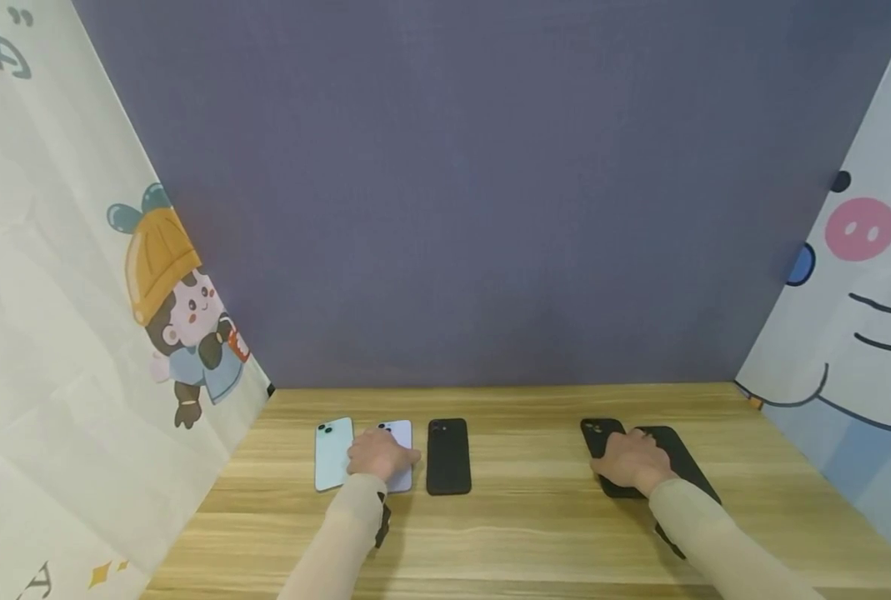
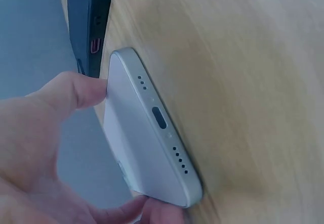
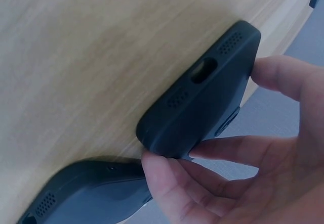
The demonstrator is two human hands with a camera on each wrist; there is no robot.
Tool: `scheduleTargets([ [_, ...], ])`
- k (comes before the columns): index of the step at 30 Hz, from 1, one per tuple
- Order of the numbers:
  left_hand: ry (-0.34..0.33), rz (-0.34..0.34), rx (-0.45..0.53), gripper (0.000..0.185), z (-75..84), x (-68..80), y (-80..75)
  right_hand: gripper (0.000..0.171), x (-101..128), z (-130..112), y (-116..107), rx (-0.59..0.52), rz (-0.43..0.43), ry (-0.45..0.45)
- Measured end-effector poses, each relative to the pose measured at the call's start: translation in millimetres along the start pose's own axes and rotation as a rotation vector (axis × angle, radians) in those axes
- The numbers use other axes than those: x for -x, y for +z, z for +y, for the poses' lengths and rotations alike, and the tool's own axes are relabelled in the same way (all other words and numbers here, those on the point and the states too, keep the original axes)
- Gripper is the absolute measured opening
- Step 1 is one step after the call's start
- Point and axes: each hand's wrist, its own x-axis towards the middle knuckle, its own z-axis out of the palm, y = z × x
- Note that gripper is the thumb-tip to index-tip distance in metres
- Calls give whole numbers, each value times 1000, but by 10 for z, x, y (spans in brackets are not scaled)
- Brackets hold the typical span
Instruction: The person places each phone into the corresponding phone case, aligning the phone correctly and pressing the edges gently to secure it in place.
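In the head view my left hand (image 1: 379, 454) lies over a lavender phone (image 1: 403, 481), partly covering its back. The left wrist view shows the thumb at one long edge and fingers at the other, with the phone's charging port (image 2: 159, 118) facing the camera. My right hand (image 1: 631, 460) grips a black phone in a black case (image 3: 217, 107) by its sides, thumb on one edge and fingers on the other. One finger touches its back. Another black phone (image 1: 687, 467) lies just right of it, near the right fingertips and partly hidden by the hand.
Left of the lavender phone lies a light blue phone (image 1: 332, 457). A black phone (image 1: 448, 457) lies just right of the left hand. The wooden table (image 1: 523, 533) ends at a dark grey backdrop (image 1: 445, 208), with printed cloths (image 1: 55, 333) on both sides.
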Motion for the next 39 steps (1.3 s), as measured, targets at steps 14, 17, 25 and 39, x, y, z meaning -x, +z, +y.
scheduleTargets([
  [14, -16, -6, 60, 91, -36, 34, -18, 54, -5, -1, 24, 8, 9, -8],
  [17, -5, -8, 67, 91, -47, 29, -8, 54, 0, -4, 13, 9, 10, -11],
  [25, 47, -45, 69, 90, -80, -1, -67, 56, 12, 12, 21, 0, 18, -5],
  [39, 123, -29, 107, 66, -159, -20, -182, 53, 3, -2, 2, -60, 41, 21],
])
